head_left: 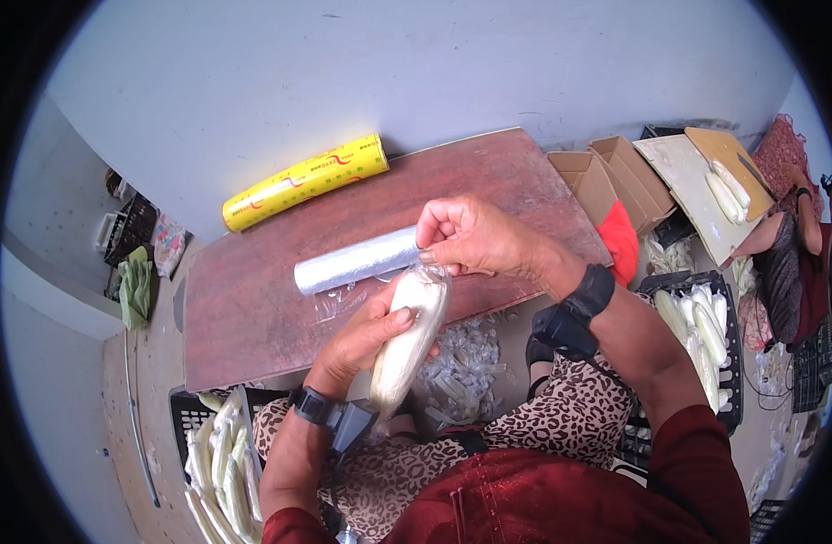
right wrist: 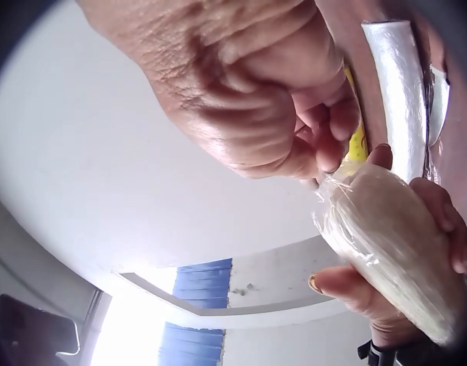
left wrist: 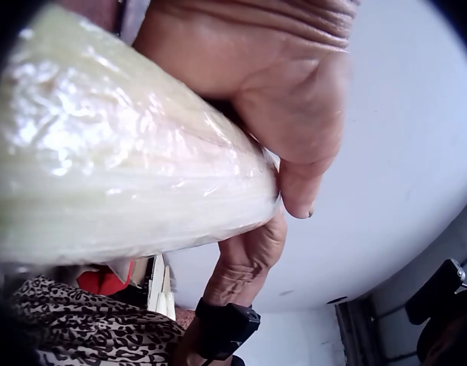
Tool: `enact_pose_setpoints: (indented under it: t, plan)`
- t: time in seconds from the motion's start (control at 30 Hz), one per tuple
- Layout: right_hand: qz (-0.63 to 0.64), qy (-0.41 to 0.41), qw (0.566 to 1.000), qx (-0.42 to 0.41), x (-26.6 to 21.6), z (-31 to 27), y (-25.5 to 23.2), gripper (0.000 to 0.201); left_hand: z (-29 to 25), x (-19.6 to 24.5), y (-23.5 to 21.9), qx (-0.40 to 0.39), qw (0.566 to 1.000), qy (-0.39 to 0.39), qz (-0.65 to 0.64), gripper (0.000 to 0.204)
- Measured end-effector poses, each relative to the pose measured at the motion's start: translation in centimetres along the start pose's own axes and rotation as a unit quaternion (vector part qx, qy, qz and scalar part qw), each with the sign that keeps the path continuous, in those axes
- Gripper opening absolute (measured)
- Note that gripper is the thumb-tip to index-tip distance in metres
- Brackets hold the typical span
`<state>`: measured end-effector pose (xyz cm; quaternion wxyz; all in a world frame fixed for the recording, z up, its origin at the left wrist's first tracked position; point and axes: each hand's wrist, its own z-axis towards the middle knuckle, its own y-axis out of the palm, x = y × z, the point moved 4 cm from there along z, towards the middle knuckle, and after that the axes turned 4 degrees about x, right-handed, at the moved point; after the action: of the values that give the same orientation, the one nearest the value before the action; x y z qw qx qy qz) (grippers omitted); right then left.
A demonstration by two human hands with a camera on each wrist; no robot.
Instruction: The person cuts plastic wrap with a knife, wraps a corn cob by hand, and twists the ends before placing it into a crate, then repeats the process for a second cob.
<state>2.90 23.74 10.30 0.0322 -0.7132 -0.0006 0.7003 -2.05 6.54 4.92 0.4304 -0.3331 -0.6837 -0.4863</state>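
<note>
In the head view, my left hand (head_left: 366, 335) grips a pale ear of corn (head_left: 411, 335) in its husk, wrapped in clear plastic film. The ear stands tilted, its upper end towards my right hand (head_left: 479, 238). My right fingers and thumb pinch the film at that end. Close up in the left wrist view, the wrapped ear (left wrist: 134, 168) shows shiny, wrinkled film over pale green-white leaves. From the right wrist view, gathered film stands up at the tip of the ear (right wrist: 394, 229), beneath my right fingertips. Just behind lies a roll of cling film (head_left: 357, 260).
A yellow printed roll (head_left: 305, 183) lies at the back of the brown table (head_left: 243, 317). Crates of pale ears (head_left: 223, 462) stand at left and right (head_left: 706, 326). Crumpled film (head_left: 461, 367) lies below the table. Beside the cardboard box (head_left: 615, 181), another person (head_left: 797, 254) sits at right.
</note>
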Motion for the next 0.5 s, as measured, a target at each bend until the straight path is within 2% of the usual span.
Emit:
enact_pose_setpoints:
  t: [0.13,0.23,0.33,0.43,0.5]
  plan:
    - [-0.035,-0.016,0.999,0.029,0.2,0.2,0.1,0.017,0.1,0.0,-0.1,0.017,1.0,-0.022,0.014,0.079]
    - [0.071,-0.001,0.996,0.059,1.0,0.9,-1.0,0.026,-0.2,-0.3,-0.4,0.01,0.999,-0.032,-0.038,0.079]
    - [0.147,-0.028,0.989,0.007,0.3,0.7,-2.7,0.044,-0.7,-0.3,-0.5,0.022,0.997,-0.028,-0.069,0.081]
    - [0.106,-0.049,0.989,-0.088,-0.8,-0.7,-2.4,0.063,-0.9,-0.2,-0.5,0.006,0.995,-0.024,-0.097,0.082]
    - [0.08,-0.051,0.987,-0.133,-0.8,-1.0,-1.4,0.069,-1.0,0.1,-0.2,-0.025,0.991,-0.021,-0.132,0.072]
